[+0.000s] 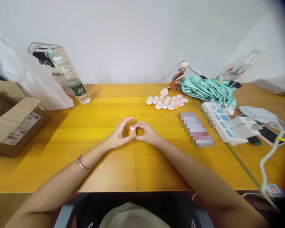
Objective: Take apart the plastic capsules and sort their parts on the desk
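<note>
Left hand (117,136) and right hand (148,134), thumbs and fingers apart, around a small container (132,129); clustered containers (166,102) beyond, phone (196,129) rightward.

I take this for an office or similar workroom, though I cannot rule out a room at home. I go by the wide wood-look bench (109,171) with a seam between two tops, the plain pale wall (123,41) behind it, a power strip (219,118), trailing cable (261,164), a labelled cardboard box (13,117) and a water bottle (79,90).
</note>
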Demonstrator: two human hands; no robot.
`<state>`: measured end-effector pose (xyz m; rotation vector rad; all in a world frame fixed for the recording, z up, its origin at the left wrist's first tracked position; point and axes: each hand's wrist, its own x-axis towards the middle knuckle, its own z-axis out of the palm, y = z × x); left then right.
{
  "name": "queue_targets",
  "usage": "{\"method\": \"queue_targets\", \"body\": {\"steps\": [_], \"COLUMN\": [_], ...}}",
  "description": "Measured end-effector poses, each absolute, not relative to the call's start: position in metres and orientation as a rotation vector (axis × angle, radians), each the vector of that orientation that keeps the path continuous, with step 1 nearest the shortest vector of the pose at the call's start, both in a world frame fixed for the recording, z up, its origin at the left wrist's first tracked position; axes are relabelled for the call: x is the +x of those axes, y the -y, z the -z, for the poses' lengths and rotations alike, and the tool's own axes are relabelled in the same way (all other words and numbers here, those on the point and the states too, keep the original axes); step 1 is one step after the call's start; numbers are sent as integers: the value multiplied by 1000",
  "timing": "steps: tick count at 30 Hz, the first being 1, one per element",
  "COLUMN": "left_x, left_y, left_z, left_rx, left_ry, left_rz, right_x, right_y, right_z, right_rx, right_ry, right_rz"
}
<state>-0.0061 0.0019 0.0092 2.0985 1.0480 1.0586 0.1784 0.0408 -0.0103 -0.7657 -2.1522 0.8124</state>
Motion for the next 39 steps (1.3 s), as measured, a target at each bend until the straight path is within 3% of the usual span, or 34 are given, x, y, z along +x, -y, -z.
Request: {"method": "queue_targets", "body": {"steps": [12,18,23,30,39], "left_x": [-7,-13,-21,-3,12], "left_y": [-3,-7,-60,-146,-166], "left_z": [-10,-24,-32,0,17], "left_rx": [2034,1894,1802,1732,1762], "left_ry": [-1035,-1085,-1231,-1373,-1407], "left_rz": [-1061,-1242,-1357,-1385,-1379], "right_x": [178,177,177,178,179], "right_y": [-40,-39,-39,-38,-39], "right_z": [9,9,8,8,6], "right_rx": [-788,-798,-797,-796,-814], "right_ry": [2171,2174,2176,2219,2241], "right_rz": [-776,-752,-745,-695,-691]}}
